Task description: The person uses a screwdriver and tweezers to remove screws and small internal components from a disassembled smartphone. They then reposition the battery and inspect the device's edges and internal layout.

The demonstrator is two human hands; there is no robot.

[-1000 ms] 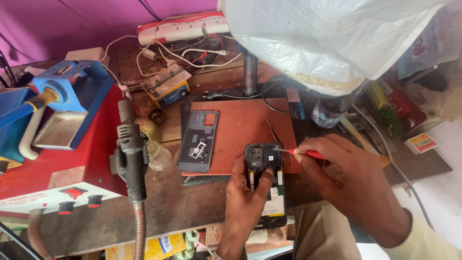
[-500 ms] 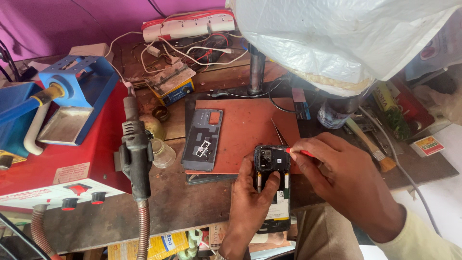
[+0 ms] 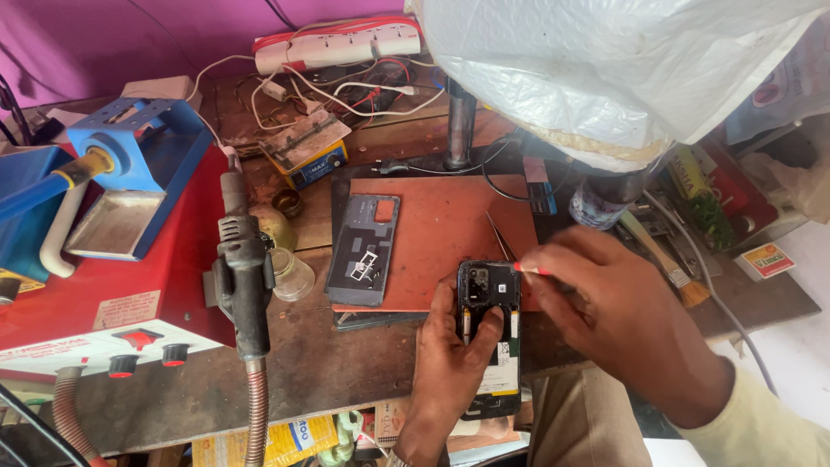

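bare hands, a pale yellow long sleeve on the right arm, tan trousers.

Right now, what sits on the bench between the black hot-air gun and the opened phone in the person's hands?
In the head view, between the black hot-air gun and the opened black phone lies a detached dark grey phone back cover, resting on the reddish-brown work mat.

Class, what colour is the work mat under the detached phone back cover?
Reddish-brown mat; head view.

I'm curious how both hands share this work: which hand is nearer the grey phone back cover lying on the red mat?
Left. The left hand grips the opened black phone just beside the grey phone back cover; the right hand sits farther off.
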